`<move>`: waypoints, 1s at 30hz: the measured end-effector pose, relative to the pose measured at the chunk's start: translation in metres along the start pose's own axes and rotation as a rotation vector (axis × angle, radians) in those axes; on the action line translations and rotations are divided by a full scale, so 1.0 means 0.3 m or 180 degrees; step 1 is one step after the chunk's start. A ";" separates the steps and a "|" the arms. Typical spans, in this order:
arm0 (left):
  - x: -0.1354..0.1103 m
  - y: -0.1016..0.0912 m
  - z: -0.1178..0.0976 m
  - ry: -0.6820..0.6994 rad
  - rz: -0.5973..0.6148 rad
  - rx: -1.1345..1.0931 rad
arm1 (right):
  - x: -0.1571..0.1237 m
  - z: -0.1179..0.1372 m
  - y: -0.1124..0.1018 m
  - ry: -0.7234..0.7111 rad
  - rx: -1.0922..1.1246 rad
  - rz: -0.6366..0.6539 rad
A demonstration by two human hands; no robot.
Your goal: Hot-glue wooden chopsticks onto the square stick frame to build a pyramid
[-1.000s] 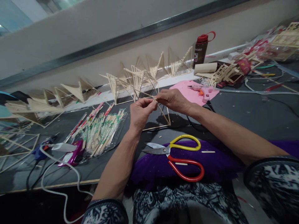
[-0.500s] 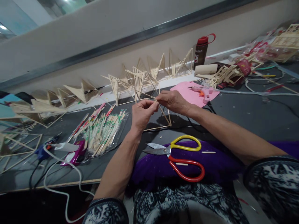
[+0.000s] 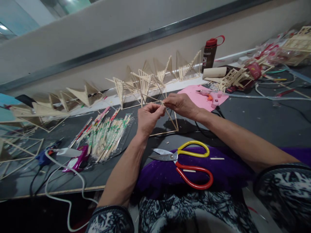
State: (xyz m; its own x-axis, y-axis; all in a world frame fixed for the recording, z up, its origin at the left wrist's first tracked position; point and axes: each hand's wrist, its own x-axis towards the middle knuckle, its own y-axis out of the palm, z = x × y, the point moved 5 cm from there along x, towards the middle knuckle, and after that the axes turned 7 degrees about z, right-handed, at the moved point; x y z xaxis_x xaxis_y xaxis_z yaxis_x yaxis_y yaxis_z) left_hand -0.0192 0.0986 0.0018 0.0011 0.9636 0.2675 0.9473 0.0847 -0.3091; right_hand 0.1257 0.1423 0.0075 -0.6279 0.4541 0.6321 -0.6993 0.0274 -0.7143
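My left hand (image 3: 147, 117) and my right hand (image 3: 180, 104) meet above the dark table (image 3: 255, 119), both pinched on the top corner of a thin wooden stick frame (image 3: 170, 124). The frame's lower sticks rest on the table just beyond my hands. Scissors with one yellow and one red handle (image 3: 188, 161) lie shut on a purple cloth (image 3: 225, 171) in front of me, near my right forearm.
A pile of wrapped chopsticks (image 3: 107, 136) lies left of my hands, with a purple glue gun (image 3: 75, 160) and white cable beside it. Finished stick structures (image 3: 145, 81) line the back wall. A pink glue gun (image 3: 211, 97) lies on a pink sheet; a dark bottle (image 3: 209, 53) stands behind.
Both hands keep pinching the frame's top corner; only the view has shifted slightly.
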 end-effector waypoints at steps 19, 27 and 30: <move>-0.008 0.007 -0.019 0.0102 -0.0027 0.0116 | -0.005 -0.011 0.019 -0.0062 -0.0104 0.0094; -0.005 0.004 -0.011 0.0130 -0.0024 0.0069 | -0.012 0.001 0.012 -0.0182 -0.0208 -0.0084; -0.003 0.002 -0.005 0.0142 -0.0045 -0.0037 | -0.013 -0.001 0.014 -0.0167 -0.0241 -0.0090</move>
State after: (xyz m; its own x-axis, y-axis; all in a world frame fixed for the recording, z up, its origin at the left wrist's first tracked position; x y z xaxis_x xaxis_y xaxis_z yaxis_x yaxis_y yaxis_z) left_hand -0.0183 0.0974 0.0028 0.0016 0.9500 0.3123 0.9510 0.0952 -0.2943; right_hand 0.1254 0.1408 0.0019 -0.6266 0.4049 0.6659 -0.6905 0.1077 -0.7153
